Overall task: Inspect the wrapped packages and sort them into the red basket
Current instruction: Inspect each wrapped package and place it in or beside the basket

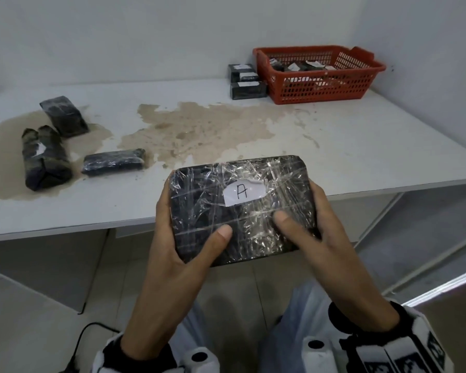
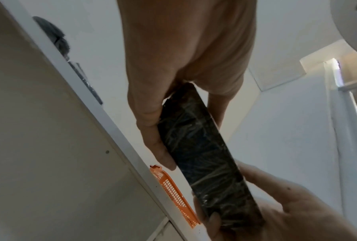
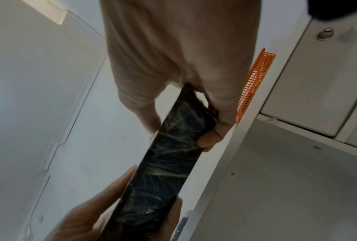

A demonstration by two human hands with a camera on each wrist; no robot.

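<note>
Nearest, a flat black package wrapped in clear film is held up over the table's near edge, a white label marked "A" turned to the camera. It is grasped at its left end by the left hand and at its right end by the right hand, thumbs laid on the face, fingers curled behind. Inspection is judged to be under way; this one is not yet sorted. Further out, on the stained white table, three wrapped packages are seen lying at the left, seemingly awaiting their turn. At the far right, the red basket is seen already holding several packages, with a small stack set just beside it.
</note>
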